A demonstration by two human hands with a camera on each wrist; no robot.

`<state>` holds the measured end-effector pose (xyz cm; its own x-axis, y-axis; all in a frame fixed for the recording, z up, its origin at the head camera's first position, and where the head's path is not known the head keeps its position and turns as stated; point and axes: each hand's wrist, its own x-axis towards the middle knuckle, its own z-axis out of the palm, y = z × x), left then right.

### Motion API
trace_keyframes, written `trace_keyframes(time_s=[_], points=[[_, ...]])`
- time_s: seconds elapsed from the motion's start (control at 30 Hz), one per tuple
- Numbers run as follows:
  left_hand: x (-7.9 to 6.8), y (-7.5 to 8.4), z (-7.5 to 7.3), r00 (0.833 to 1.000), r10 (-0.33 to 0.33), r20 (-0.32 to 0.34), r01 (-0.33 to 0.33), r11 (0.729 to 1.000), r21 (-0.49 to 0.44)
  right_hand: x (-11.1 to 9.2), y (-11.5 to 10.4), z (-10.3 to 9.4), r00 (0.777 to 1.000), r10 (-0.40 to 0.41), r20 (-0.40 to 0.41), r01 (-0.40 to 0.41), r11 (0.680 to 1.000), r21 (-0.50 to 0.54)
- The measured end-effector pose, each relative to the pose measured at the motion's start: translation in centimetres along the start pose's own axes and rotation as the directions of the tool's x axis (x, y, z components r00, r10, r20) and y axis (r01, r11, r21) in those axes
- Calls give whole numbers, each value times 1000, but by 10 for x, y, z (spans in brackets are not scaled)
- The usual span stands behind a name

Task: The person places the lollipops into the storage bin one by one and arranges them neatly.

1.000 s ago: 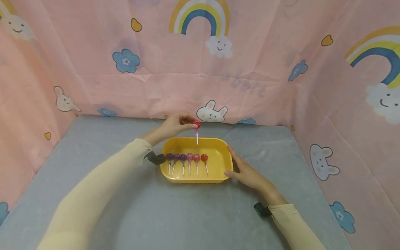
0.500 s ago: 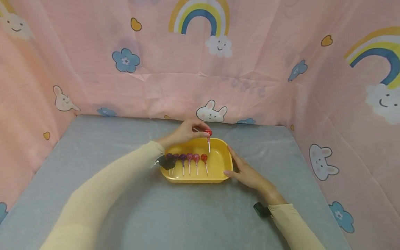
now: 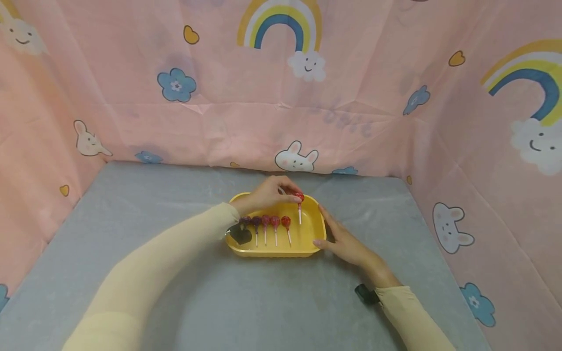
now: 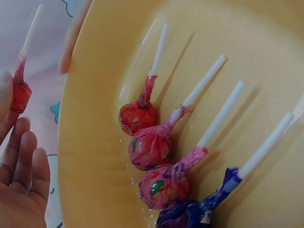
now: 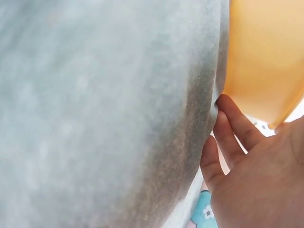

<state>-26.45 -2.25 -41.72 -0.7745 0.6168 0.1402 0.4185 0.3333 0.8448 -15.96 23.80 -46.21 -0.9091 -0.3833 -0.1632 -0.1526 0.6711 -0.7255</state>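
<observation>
My left hand (image 3: pixel 274 192) pinches a red-wrapped lollipop (image 3: pixel 300 197) by its round head, over the back right part of a yellow tray (image 3: pixel 281 253). The white stick points toward the front of the tray. In the left wrist view that held lollipop (image 4: pixel 21 97) is at the left edge, its head between thumb and fingers. My right hand (image 3: pixel 347 246) holds the tray at its right end, fingers along the outer wall and thumb over the rim. Inside lie another red lollipop (image 3: pixel 286 222), two pink lollipops (image 3: pixel 275 222) and purple lollipops (image 3: pixel 256 222), partly hidden by the left wrist camera.
A grey cloth (image 3: pixel 263 302) covers the table beneath the tray. Pink printed fabric (image 3: pixel 219 122) walls in the back and both sides. The dark left wrist camera (image 3: pixel 240 235) overlaps the tray's left part in the head view.
My left hand has moved right and toward the front with the red lollipop, from behind the tray's back rim to over its back right. The right hand has stayed on the tray.
</observation>
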Motion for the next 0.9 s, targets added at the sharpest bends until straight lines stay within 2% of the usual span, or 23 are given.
trace_keyframes(time_s=[0.23,0.4,0.6,0.9], points=[[1,-3,8,1000,7,21,-7,1000,15,-1,0,0,1000,-3,-1,3,1000,2],[1,-4,15,997,-19,69,17,999,37,0,1,0,1000,-4,-2,4,1000,-2],[0,-5,20,995,-40,93,33,996,78,-1,2,0,1000,-11,0,11,1000,-3],[3,-5,22,995,-46,93,37,995,89,0,4,0,1000,-12,-6,12,1000,-11]])
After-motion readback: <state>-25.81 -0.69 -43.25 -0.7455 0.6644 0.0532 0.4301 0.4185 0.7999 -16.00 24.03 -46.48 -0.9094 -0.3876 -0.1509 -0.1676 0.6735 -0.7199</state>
